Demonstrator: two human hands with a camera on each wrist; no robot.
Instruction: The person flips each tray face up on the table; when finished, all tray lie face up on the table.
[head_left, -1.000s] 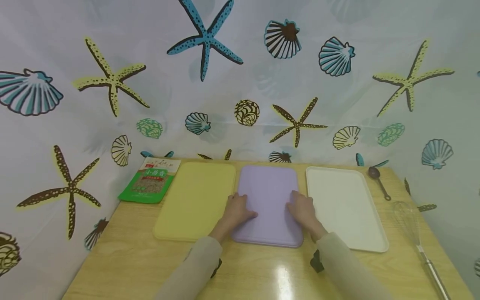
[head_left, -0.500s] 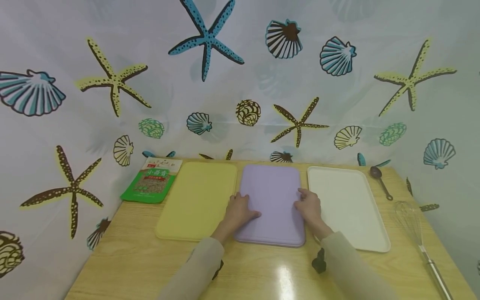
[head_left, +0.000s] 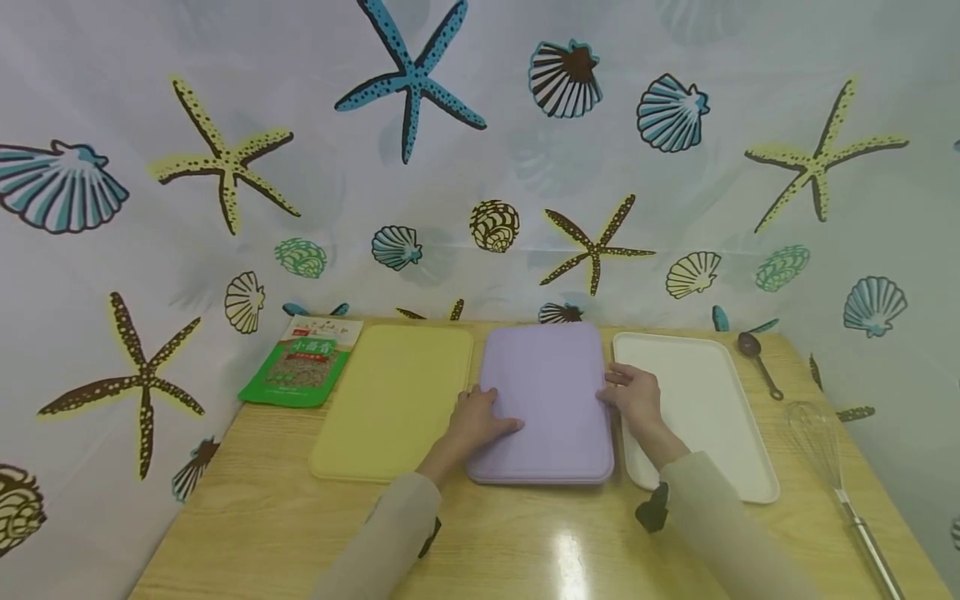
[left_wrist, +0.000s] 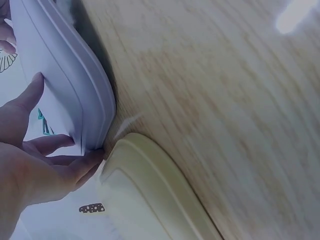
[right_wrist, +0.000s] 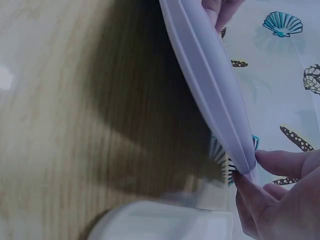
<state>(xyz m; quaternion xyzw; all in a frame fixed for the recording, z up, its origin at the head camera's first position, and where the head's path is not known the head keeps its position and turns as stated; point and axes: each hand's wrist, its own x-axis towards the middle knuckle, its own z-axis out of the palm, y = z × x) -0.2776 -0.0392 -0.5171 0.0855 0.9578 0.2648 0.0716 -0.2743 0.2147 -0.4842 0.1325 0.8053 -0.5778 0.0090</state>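
Observation:
A lavender tray (head_left: pixel 547 392) lies between the other two trays in the head view, its right side raised and slightly tilted. My left hand (head_left: pixel 477 419) grips its left edge, thumb on the top face and fingers at the side. In the left wrist view those fingertips curl round the rim close to the yellow tray (left_wrist: pixel 135 185). My right hand (head_left: pixel 637 402) pinches the right edge. The right wrist view shows the thumb on one face of the lavender tray (right_wrist: pixel 215 95) and the fingers on the other, with a dark shadow on the table beneath.
The yellow tray (head_left: pixel 397 400) lies left, with a green seed packet (head_left: pixel 303 367) beyond it. Right of my hand lies a white tray (head_left: pixel 697 417), then a dark spoon (head_left: pixel 759 365) and a whisk (head_left: pixel 836 475). A shell-print curtain (head_left: pixel 450 200) hangs behind the table (head_left: pixel 510 542).
My right hand has shifted right and away from me, from the tray's top onto its right edge. The tray's right side has risen. My left hand has stayed almost in place.

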